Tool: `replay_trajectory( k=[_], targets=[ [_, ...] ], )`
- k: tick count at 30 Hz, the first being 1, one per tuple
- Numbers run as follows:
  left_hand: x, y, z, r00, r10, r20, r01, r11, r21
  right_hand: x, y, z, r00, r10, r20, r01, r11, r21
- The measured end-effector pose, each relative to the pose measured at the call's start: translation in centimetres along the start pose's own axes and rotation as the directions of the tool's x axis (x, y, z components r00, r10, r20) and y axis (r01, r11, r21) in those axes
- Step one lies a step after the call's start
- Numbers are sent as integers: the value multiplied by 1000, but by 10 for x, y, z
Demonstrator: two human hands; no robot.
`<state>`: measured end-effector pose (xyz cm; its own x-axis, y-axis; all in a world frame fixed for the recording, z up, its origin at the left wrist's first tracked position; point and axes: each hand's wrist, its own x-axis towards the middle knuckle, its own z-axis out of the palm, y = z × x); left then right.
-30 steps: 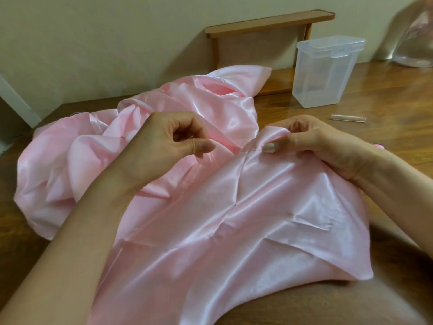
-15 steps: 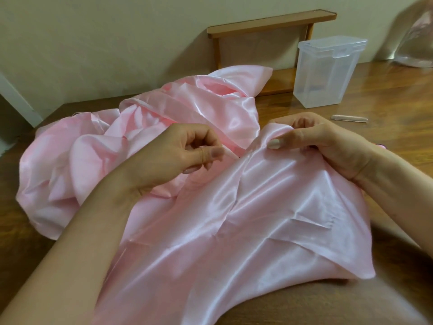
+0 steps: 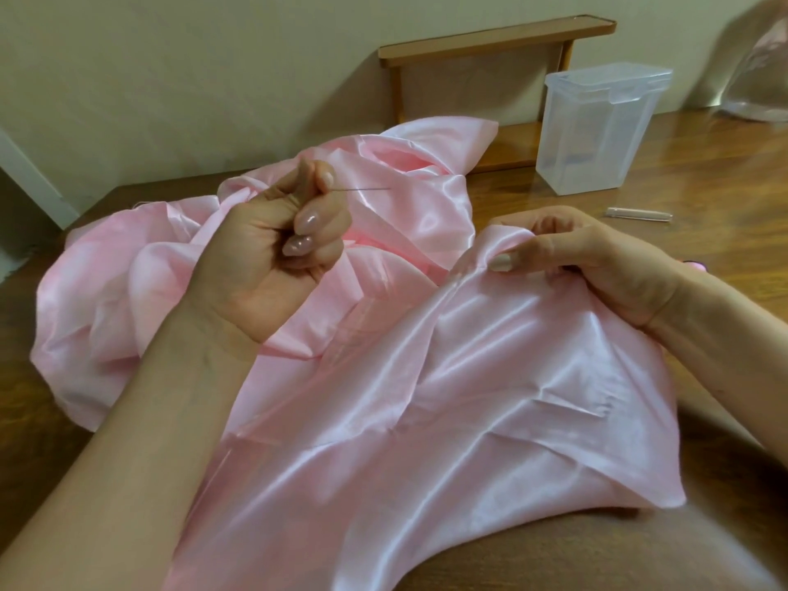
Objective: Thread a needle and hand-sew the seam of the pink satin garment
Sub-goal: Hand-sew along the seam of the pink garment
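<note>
**A:** Where is the needle?

**B:** The left hand (image 3: 273, 253) pinches the needle (image 3: 362, 189) between thumb and forefinger, with the other fingers curled in. It is raised above the bunched satin (image 3: 469, 398), tip pointing toward the right hand (image 3: 597, 266).

**A:** And that hand?

**B:** It grasps a fold at the satin's upper edge, thumb on top and fingers tucked under. The rest of the satin lies spread across the table (image 3: 703, 172) toward the person.

**A:** Is the thread taut?

**B:** I cannot tell; it is too fine to see.

**A:** What could go wrong from here?

**B:** Satin is slippery, I'd say, so the fold could slide out of the pinch. The layers would then shift and the next stitch would land off the seam. Too hard a pull could pucker the cloth or drag the thread out of the eye. Loose thread could loop and knot. The tip also faces the right thumb, so a hasty return could prick it.
</note>
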<state>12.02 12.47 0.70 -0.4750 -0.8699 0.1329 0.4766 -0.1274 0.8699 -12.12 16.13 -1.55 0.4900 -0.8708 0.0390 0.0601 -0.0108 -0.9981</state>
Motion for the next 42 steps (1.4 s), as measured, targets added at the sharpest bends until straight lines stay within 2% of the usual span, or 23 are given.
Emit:
replay_trajectory(
  k=[1, 2, 3, 4, 5, 7, 9, 10, 14, 17, 22, 24, 28, 32, 34, 36, 42],
  targets=[
    [0, -2, 1, 997, 34, -70, -22, 986, 165, 0, 0, 0, 1000, 0, 0, 0, 1000, -1],
    [-1, -5, 3, 990, 95, -108, -44, 916, 399, 0, 1, 0, 1000, 0, 1, 0, 1000, -2],
    [-3, -8, 7, 986, 132, -105, -44, 804, 593, 0, 1, -1, 1000, 1, 5, -1, 1000, -5],
    [-5, -12, 10, 990, 119, -80, -27, 706, 707, 0, 1, -1, 1000, 1, 8, -1, 1000, -10],
    [-7, -16, 13, 997, 60, -51, 1, 641, 768, 0, 1, -1, 1000, 0, 9, 0, 1000, -13],
    [-9, -19, 18, 988, -153, -14, 98, 555, 826, 0, 1, -1, 1000, -6, -5, 6, 1000, -17],
    [-11, -20, 20, 933, -359, 2, 191, 502, 843, 0, 1, 0, 1000, -8, -7, 8, 1000, -16],
    [-11, -21, 19, 912, -409, 9, 210, 487, 847, 1, 1, 0, 1000, -6, -5, 6, 1000, -14],
    [-12, -24, 22, 932, -362, -18, 193, 454, 870, 1, 1, 0, 1000, -13, -17, 12, 1000, -23],
    [-12, -14, 19, 967, -253, -21, 149, 496, 855, 2, 0, -1, 1000, -20, -19, 20, 1000, -4],
    [-8, -5, 11, 995, -96, 4, 69, 746, 663, 2, 3, -2, 1000, 3, -17, -3, 1000, 10],
    [-7, -9, 12, 998, -31, 50, -5, 806, 592, 2, 3, -2, 1000, 8, -27, -8, 1000, 7],
    [-5, -18, 17, 994, 92, 53, -106, 860, 499, 2, 2, 0, 1000, 18, -24, -18, 1000, 12],
    [-5, -16, 18, 982, 190, 7, -168, 849, 500, 2, 2, 0, 999, 31, -39, -32, 999, -16],
    [-4, -16, 16, 968, 251, 5, -210, 800, 562, 3, 3, 0, 998, 32, -54, -35, 999, -40],
    [-4, -15, 14, 948, 317, 29, -257, 710, 656, 2, 2, 1, 998, 37, -51, -40, 998, -50],
    [-1, -12, 0, 875, 447, 186, -331, 272, 903, 1, 1, 2, 999, 28, -40, -28, 1000, 5]
  ],
)
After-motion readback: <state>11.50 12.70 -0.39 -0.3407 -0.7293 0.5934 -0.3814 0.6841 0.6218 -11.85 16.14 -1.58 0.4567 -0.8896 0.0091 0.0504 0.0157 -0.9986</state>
